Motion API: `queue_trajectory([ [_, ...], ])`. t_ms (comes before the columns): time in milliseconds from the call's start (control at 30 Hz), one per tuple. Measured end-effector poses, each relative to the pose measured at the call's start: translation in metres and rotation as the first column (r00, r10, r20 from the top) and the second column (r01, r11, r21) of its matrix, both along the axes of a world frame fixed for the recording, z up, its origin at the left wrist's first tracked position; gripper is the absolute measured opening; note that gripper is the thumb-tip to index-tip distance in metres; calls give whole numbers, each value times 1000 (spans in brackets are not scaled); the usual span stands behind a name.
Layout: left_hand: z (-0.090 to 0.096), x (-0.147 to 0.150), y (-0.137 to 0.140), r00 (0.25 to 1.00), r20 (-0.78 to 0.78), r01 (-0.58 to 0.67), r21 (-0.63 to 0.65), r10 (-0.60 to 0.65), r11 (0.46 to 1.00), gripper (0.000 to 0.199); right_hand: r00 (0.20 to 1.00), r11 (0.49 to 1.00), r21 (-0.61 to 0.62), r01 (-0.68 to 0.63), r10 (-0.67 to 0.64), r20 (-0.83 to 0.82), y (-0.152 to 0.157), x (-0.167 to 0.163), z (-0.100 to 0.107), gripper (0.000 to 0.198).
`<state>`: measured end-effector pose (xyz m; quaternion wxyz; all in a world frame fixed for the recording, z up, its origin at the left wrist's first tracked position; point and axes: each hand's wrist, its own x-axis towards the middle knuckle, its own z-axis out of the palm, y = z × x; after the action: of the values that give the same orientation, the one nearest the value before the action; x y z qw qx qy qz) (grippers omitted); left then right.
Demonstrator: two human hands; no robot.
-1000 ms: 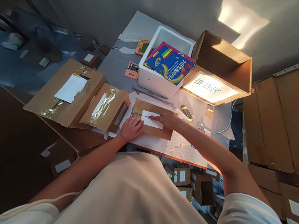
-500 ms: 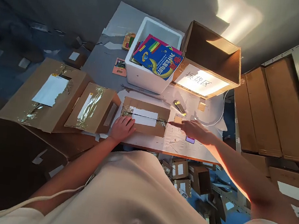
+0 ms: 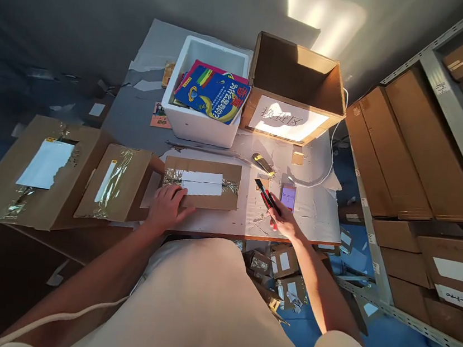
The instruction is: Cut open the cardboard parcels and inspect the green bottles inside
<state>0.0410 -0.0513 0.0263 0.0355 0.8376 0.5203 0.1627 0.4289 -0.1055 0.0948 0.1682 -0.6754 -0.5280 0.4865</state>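
Observation:
A small taped cardboard box (image 3: 228, 197) with a white label (image 3: 201, 184) lies in front of me on the table. A thin slit runs along its top seam, across the label. My left hand (image 3: 167, 206) rests on the box's near left corner, fingers lying over the edge and thumb stretched out. My right hand (image 3: 281, 218) is closed around a red and black utility knife (image 3: 268, 199), its dark blade pointing up and left, apart from the box. Just beyond that hand lies a phone (image 3: 288, 196) with a lit screen. A second, yellow and black utility knife (image 3: 263, 164) lies behind the box.
Two taped boxes, a large one (image 3: 81, 177) and a smaller one (image 3: 122, 199), stand at the left. Behind are a white foam box (image 3: 203, 128) with books (image 3: 216, 93) and an open carton (image 3: 326, 120). A shelf (image 3: 432, 80) with cartons stands right.
My right hand has drawn back from the box's right end toward me, and the knife now shows clearly. My left hand stays on the box. The view has shifted right.

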Motion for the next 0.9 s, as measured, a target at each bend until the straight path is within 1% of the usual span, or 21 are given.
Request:
queue_trajectory([
  [67, 9, 4, 3, 1000, -22, -18, 10, 18, 1000, 67, 973, 993, -38, 115, -120, -196, -2, -21, -21, 60],
  [100, 14, 7, 6, 999, -34, -20, 3, 20, 1000, 77, 954, 988, -55, 148, -157, -255, -2, -30, -28, 62],
  [167, 21, 12, 15, 998, -70, -5, -41, 2, 999, 98, 931, 979, -85, 185, -203, -304, 2, -41, -37, 67],
  [233, 27, 18, 25, 992, -127, -7, -112, -7, 994, 114, 929, 978, -97, 186, -207, -307, 6, -44, -40, 68],
  [300, 29, 21, 32, 981, -192, -47, -178, 12, 983, 120, 931, 983, -88, 159, -179, -318, 8, -41, -40, 66],
  [367, 31, 23, 35, 970, -241, -93, -224, 37, 970, 121, 925, 990, -76, 118, -137, -353, 7, -37, -39, 63],
  [467, 31, 24, 35, 965, -257, -115, -253, 47, 961, 124, 920, 994, -86, 64, -92, -382, 7, -32, -36, 61],
  [600, 33, 24, 35, 973, -228, -88, -283, 22, 955, 127, 948, 993, -110, -36, -1, -319, 18, -31, -25, 61],
  [700, 33, 26, 39, 973, -227, -106, -304, 36, 947, 127, 971, 987, -68, -145, 129, -202, 31, -32, -12, 62],
  [767, 34, 28, 41, 972, -229, -128, -314, 56, 941, 129, 965, 969, -64, -239, 230, -124, 37, -31, -4, 62],
  [833, 34, 29, 42, 973, -226, -127, -325, 53, 937, 130, 949, 946, -88, -311, 306, -70, 39, -30, 4, 61],
  [900, 34, 30, 43, 974, -221, -119, -338, 44, 934, 130, 946, 940, -104, -325, 324, -27, 38, -30, 9, 59],
])
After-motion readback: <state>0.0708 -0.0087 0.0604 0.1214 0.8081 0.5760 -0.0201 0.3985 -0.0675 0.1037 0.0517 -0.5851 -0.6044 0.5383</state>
